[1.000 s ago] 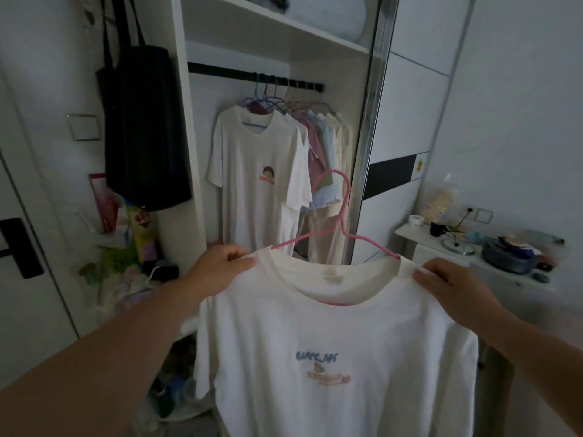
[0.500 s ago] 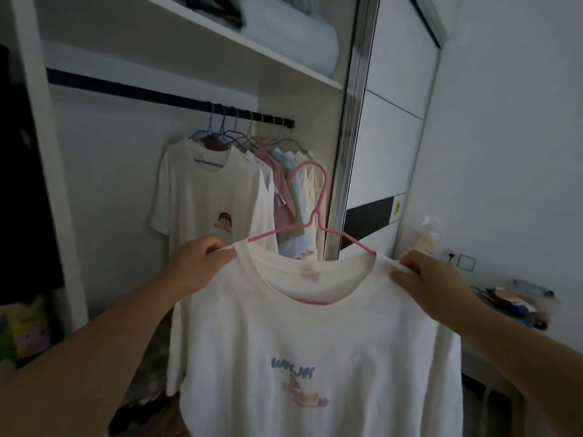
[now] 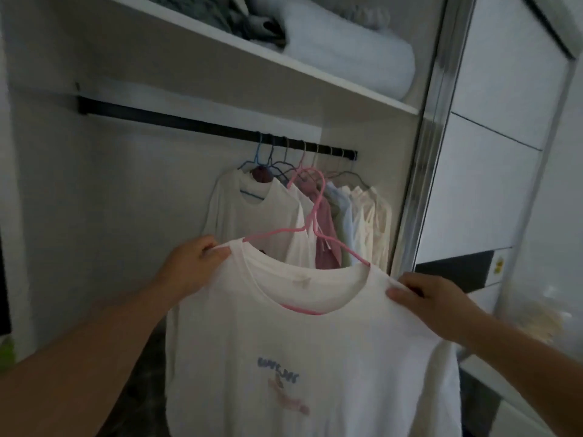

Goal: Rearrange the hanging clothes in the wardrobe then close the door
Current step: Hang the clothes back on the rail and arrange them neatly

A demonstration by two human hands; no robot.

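I hold up a white T-shirt [image 3: 315, 348] with a small blue and pink print, hung on a pink hanger [image 3: 312, 216]. My left hand [image 3: 192, 266] pinches its left shoulder, and my right hand [image 3: 432, 298] grips its right shoulder. The hanger's hook rises in front of the clothes and sits below the black rail [image 3: 202, 126]. Several garments [image 3: 315, 216] hang bunched at the rail's right end: a white T-shirt, a pink one, pale blue and cream ones. The sliding door [image 3: 492, 146] stands open at the right.
The left stretch of the rail is bare. A shelf [image 3: 239, 55] above it carries a rolled white quilt [image 3: 347, 55] and dark folded fabric. The door's metal frame [image 3: 432, 121] runs beside the hanging clothes. A pale bag [image 3: 536, 313] sits low right.
I have moved nearer to the wardrobe and my view has tilted up. The held T-shirt has risen towards the rail. Both hands keep the same hold on its shoulders.
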